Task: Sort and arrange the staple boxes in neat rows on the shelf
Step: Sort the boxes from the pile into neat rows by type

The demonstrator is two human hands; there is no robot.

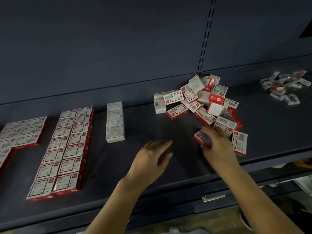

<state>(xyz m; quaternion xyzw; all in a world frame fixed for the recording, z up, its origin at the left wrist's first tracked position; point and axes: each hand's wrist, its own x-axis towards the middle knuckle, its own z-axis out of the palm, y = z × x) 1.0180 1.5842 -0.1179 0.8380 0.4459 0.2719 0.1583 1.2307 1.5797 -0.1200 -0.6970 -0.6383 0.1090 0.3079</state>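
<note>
Left hand (152, 157) flat over dark shelf (168, 174); right hand (217, 146) grips box (200, 135).

Shelf (152, 166) was dark matt painted metal, faintly textured. Back panel (101, 39) had the same matt finish. Loose pile (202, 98) at 1 o'clock: red-white printed cardboard, slight sheen. Rows (67, 149) at 9 o'clock looked film-wrapped, glossier. Box (202, 136) in my right hand (217, 146): smooth card.

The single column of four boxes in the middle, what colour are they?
Plain white boxes, without red; the head view shows them.
</note>
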